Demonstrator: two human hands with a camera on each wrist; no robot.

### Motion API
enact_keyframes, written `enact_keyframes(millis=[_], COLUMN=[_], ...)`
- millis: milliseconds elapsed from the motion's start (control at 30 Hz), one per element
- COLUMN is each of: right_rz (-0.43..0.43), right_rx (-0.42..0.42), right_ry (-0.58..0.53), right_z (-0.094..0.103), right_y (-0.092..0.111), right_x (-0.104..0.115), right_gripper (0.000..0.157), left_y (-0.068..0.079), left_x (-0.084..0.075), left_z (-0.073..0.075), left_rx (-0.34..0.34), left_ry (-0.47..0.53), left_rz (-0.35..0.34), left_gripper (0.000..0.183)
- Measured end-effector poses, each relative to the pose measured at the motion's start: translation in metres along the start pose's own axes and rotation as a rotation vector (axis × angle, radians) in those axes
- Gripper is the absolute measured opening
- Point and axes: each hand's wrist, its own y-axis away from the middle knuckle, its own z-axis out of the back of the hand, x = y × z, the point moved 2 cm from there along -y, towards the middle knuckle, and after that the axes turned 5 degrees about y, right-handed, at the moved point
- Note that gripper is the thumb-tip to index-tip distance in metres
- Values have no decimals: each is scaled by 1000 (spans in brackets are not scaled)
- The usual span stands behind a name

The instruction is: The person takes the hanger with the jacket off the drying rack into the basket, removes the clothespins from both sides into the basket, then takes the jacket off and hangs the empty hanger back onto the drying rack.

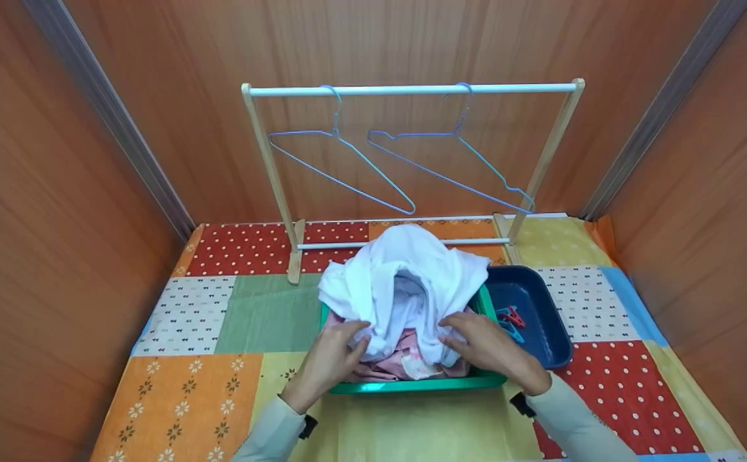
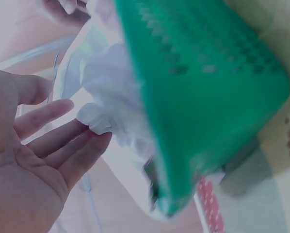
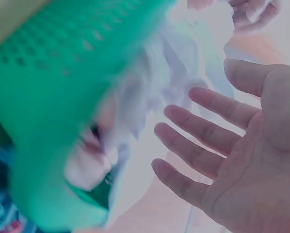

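Note:
A bunched white garment [image 1: 405,269] lies heaped on top of a green basket [image 1: 418,387], with a fold opening toward me. Under it, pink patterned cloth [image 1: 405,359] fills the basket. My left hand [image 1: 328,359] is at the garment's left side; in the left wrist view its fingertips [image 2: 102,138] touch the white cloth while the thumb stays apart. At the right side is my right hand [image 1: 489,343], its fingers [image 3: 198,150] spread and nearly straight in the right wrist view, close to the cloth. Whether those fingers touch it I cannot tell.
Behind the basket stands a wooden rack with a white top rail [image 1: 399,90]. Two wire hangers, the left hanger [image 1: 337,133] and the right hanger [image 1: 457,135], hang from it. A dark blue tray [image 1: 543,321] right of the basket holds red and blue clothespins [image 1: 511,316]. Wooden panels enclose the patchwork-covered table [image 1: 271,314].

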Motion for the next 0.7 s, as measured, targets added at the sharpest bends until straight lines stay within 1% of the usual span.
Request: enact_keyframes(millis=[133,233,300,367,433,500,600,700], right_rz=[-45,-59,-72,-99,-126,-149,-185,-222], right_rx=[-87,-152,-174,-177,-166,-152,-112,-53], right_ry=[-39,-30,-5,15,20,19,6,-37], right_z=[17,27,33,36,39,39,38,36], right_y=[-8,-16,-23,-31,-40,-48,-60,-71], right_x=[-14,-26,-34,-42,-51,-59,-72,-84], right_gripper=[26,25,27,30,34,38,47,56], left_y=[-6,-14,-21,-27,-34,-41,-52,-63], left_x=[6,14,20,26,33,41,53,65], left_z=[18,29,34,37,38,36,33,30], left_rx=[-71,-112,-134,-135,-122,-91,-34,4], left_ry=[-36,-39,-42,-29,-7,24,79,117], left_rz=[39,57,60,70,87,125,210,282], left_gripper=[28,27,28,29,31,35,42,50])
